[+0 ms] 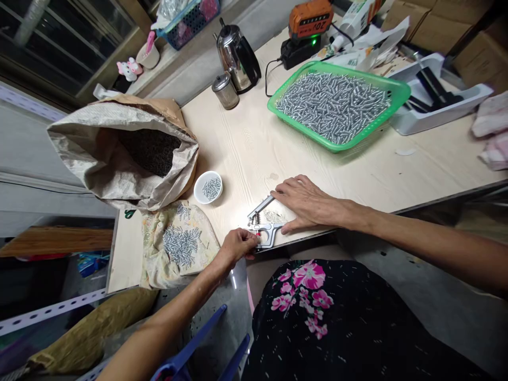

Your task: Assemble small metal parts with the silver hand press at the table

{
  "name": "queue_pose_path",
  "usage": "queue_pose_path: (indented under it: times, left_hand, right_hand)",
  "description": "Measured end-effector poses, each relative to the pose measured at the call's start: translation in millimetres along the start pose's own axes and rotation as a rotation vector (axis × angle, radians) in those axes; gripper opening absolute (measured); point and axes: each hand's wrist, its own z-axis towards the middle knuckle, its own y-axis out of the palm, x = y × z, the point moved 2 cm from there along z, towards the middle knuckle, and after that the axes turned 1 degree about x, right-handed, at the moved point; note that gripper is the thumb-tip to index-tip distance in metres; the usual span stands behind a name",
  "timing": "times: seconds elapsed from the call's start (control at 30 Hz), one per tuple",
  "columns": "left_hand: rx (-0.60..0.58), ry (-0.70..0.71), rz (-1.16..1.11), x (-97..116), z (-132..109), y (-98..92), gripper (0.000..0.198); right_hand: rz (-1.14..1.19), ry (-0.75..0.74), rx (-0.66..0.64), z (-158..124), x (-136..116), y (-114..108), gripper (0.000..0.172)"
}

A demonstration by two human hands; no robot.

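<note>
a silver metal hand press tool point(262, 225) sits at the near edge of a pale wooden table point(246, 143). the right hand point(305, 203) lies flat and open over its upper lever, fingers spread. the left hand point(238, 246) has its fingertips pinched narrow at the tool's front; whether it holds anything is too small to tell. just left lie a small white round bowl point(210, 187) of metal bits and a patterned cloth point(159, 264) heaped with more.

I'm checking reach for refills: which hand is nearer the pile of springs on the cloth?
Left. The left hand is just right of the pile of springs, at the head of the metal hand tool; the right hand lies farther right, on its handles.
</note>
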Motion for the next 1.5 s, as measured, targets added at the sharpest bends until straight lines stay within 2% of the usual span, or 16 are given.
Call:
queue_pose_path:
  times: [0.07, 0.13, 0.3, 0.4, 0.47, 0.57, 0.63, 0.73, 0.83, 0.93, 1.0, 1.1, 1.17, 1.3, 1.5]
  left_hand:
    - [-0.001, -0.002, 0.003, 0, 0, 0.2, 0.012]
    - [0.004, -0.003, 0.006, 0, 1, 0.4, 0.012]
    - [-0.02, 0.019, 0.018, -2, 2, -0.1, 0.018]
    - [-0.004, 0.067, 0.165, -5, -2, -1.3, 0.021]
    - [0.143, 0.233, 0.365, -4, -8, -2.0, 0.022]
    - [0.401, 0.615, 0.617, 4, -15, 3.8, 0.028]
    - [0.411, 0.82, 0.721, 12, -12, 12.5, 0.047]
    - [0.286, 0.976, 0.83, 25, 5, 23.2, 0.066]
    - [0.192, 0.957, 0.886, 37, 21, 24.2, 0.064]
    - [0.169, 0.905, 0.947, 48, 28, 19.9, 0.063]
    - [0.164, 0.879, 0.98, 53, 29, 17.6, 0.058]
    - [0.173, 0.851, 0.978, 59, 28, 17.1, 0.04]
    - [0.191, 0.841, 0.959, 60, 28, 18.1, 0.028]
    - [0.217, 0.833, 0.938, 58, 28, 20.4, 0.006]
    - [0.207, 0.852, 0.928, 57, 29, 23.1, 0.006]
  right_hand:
    - [0.025, 0.011, 0.01, -5, -2, 0, 0.085]
    - [0.033, 0.028, 0.013, -6, -3, 1, 0.087]
    - [0.011, 0.026, -0.026, -3, -6, -1, 0.071]
    - [-0.007, 0.026, -0.029, -4, -8, 0, 0.056]
    - [0.004, 0.019, -0.009, -6, -9, 2, 0.046]
    - [0.046, 0.011, 0.022, -7, -12, 7, 0.039]
    - [0.054, 0.021, 0.031, -6, -13, 10, 0.039]
    - [0.044, 0.034, 0.027, -2, -15, 10, 0.04]
    - [0.057, 0.033, -0.003, 1, -15, 8, 0.043]
    - [0.057, 0.08, -0.044, 5, -15, 5, 0.048]
    - [0.028, 0.109, -0.061, 9, -15, 4, 0.039]
    - [-0.011, 0.102, -0.066, 15, -17, 4, 0.015]
    - [-0.022, 0.101, -0.069, 18, -18, 7, 0.008]
    - [-0.005, 0.117, -0.103, 20, -18, 12, 0.013]
    - [0.033, 0.135, -0.11, 18, -19, 12, 0.016]
